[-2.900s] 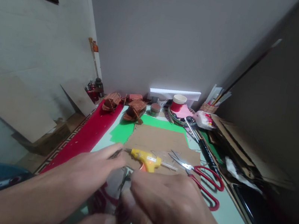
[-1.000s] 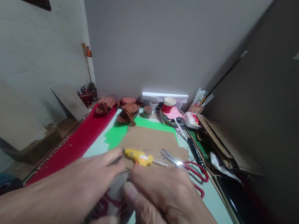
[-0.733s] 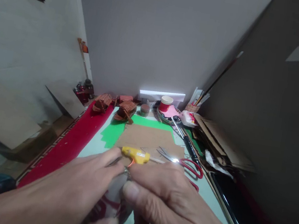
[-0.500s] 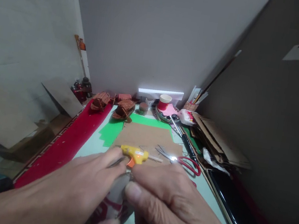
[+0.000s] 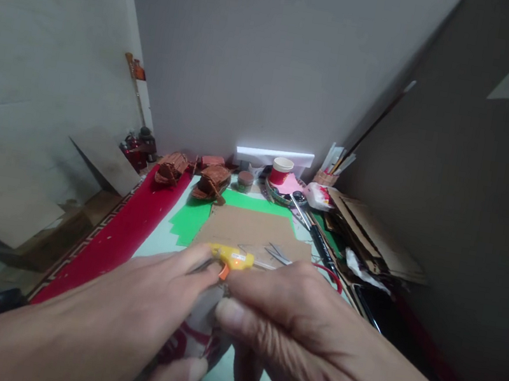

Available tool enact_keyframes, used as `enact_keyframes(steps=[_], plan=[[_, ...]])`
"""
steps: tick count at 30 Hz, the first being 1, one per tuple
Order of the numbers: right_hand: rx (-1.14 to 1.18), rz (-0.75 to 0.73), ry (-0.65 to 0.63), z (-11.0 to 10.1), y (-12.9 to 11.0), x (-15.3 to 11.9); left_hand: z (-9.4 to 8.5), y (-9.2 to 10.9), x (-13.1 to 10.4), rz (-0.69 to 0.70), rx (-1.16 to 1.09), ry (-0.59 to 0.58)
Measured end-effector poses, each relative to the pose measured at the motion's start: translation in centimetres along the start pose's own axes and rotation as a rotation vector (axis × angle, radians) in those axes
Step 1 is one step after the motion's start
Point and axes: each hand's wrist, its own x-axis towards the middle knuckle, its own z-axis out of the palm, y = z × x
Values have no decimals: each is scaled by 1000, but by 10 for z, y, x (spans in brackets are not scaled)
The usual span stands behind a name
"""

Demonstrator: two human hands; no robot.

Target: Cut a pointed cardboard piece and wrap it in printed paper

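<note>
My left hand (image 5: 139, 311) is closed around a pale, rounded object with red print (image 5: 199, 323), like a paper cup, though most of it is hidden by my hands. From the right, my right hand (image 5: 285, 314) pinches the same object at its upper edge, thumb on its near face. Just past my fingertips lies a yellow hot glue gun (image 5: 238, 257) with an orange trigger (image 5: 224, 271). Its other end is covered by my left hand. Scissors with red handles (image 5: 335, 277) rest beyond my right hand, which partly hides them.
A brown cardboard sheet (image 5: 253, 229) lies over green paper (image 5: 189, 222). Brown woven-looking models (image 5: 212, 180) stand at the back left. Behind are a red and white cup (image 5: 281, 170) and a jar (image 5: 245, 181). Stacked cardboard (image 5: 373, 232) and a black phone-like slab (image 5: 371, 305) sit right.
My right hand and forearm have shifted slightly up and over, covering more of the scissors and the black slab. Both hands keep their hold on the red-printed object. The view has shifted slightly.
</note>
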Motion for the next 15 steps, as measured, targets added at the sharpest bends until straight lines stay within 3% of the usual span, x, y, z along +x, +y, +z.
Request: enact_keyframes(steps=[3, 5, 7, 10, 13, 15], plan=[[1, -4, 0, -2, 0, 5, 1, -6, -3, 48, 27, 65], [4, -4, 3, -6, 0, 6, -3, -7, 0, 66, 28, 21], [9, 0, 2, -9, 2, 6, -11, -4, 7, 22, -49, -110], [21, 13, -62, -12, 3, 5, -22, 4, 17, -99, -199, -154], [69, 14, -108, -13, 1, 6, -25, 7, 19, -122, -235, -159], [56, -18, -99, -13, -2, 9, -25, 8, 18, -70, -184, -97]])
